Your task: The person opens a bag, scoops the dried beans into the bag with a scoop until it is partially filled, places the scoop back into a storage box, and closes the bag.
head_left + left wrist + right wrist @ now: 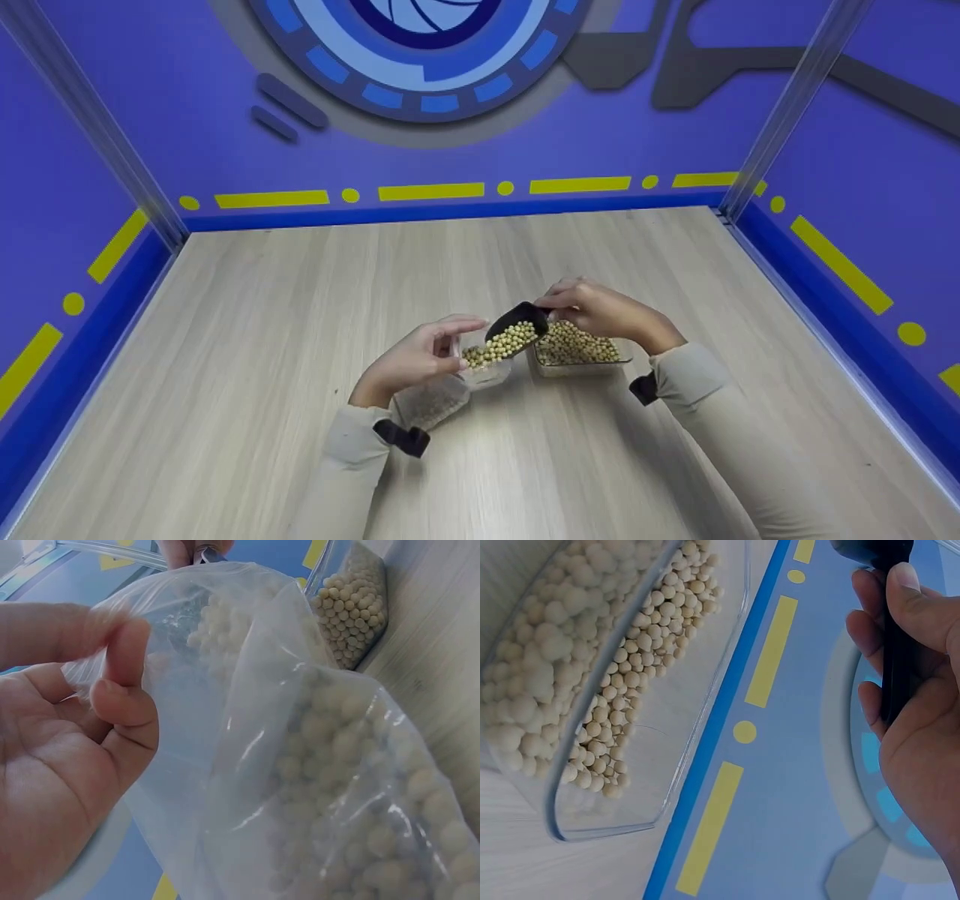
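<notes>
My left hand (pixel 416 356) pinches the rim of a clear plastic bag (pixel 247 742) between thumb and fingers, holding its mouth apart. Pale round beans fill the lower part of the bag, which slumps toward me over the tabletop. In my right hand (pixel 604 309) is a black scoop (pixel 512 319), gripped by its handle. The scoop is loaded with beans (pixel 517 337) and tilts down to the left at the bag's mouth, where more beans show. Below the right hand stands a clear rectangular container (pixel 604 675) partly filled with the same beans.
The wood-grain table (pixel 262 337) is bounded by blue panels (pixel 465 161) with yellow markings at the back and both sides. Black straps (pixel 405 437) circle both wrists. The container stands close to the right of the bag.
</notes>
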Available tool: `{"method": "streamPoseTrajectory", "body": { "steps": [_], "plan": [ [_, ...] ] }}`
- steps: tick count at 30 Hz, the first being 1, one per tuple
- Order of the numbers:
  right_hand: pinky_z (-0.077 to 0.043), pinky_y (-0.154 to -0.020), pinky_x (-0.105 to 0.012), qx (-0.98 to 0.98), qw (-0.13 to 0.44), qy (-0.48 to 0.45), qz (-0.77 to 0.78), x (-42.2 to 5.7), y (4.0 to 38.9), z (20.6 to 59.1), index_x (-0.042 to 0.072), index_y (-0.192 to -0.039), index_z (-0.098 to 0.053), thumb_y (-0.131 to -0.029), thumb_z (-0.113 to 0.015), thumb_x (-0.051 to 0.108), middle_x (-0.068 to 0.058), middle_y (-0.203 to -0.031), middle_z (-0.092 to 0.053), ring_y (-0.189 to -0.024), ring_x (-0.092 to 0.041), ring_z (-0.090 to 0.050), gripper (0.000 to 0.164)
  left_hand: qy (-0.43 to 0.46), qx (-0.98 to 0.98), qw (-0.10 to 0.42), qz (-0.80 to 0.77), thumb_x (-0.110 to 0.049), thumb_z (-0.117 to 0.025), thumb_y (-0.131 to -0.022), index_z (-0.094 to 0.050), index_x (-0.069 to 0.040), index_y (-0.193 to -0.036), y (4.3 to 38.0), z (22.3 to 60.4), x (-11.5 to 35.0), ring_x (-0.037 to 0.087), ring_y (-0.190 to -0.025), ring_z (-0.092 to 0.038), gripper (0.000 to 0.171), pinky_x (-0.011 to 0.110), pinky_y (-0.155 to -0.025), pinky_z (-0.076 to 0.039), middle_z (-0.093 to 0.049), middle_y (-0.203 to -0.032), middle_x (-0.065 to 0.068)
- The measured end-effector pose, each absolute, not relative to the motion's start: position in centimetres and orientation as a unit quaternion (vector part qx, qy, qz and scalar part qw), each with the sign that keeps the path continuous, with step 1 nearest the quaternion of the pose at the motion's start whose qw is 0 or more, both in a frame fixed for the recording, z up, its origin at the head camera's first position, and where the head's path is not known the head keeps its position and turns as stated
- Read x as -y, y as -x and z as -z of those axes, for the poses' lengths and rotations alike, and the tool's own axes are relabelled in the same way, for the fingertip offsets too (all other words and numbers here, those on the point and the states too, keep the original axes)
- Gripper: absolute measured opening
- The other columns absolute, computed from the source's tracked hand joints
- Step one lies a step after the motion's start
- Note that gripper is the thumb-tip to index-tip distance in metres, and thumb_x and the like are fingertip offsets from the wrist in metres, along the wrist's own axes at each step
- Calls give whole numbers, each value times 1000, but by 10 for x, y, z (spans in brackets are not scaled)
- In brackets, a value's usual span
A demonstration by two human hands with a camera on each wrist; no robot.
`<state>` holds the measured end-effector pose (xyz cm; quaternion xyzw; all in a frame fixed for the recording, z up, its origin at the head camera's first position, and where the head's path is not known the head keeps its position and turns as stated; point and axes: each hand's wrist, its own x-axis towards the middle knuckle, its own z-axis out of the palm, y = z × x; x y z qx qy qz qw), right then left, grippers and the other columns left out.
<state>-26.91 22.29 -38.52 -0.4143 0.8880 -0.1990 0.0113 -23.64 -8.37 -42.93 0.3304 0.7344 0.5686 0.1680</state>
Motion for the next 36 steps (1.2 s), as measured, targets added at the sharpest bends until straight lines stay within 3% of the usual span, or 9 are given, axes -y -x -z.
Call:
{"method": "streamPoseTrajectory", "body": {
  "steps": [36],
  "plan": [
    [-47,-92,-44,-891,1,408,198,-221,272,376,4,-123,-66,-91,-60,4,-11,-111,-68,-104,-28,-60,32,-330,-731,154,-577,4,-61,-84,-47,2,-140,237,428,91,7,-73,-47,57,16,-66,-44,-42,-145,19]
  ]
}}
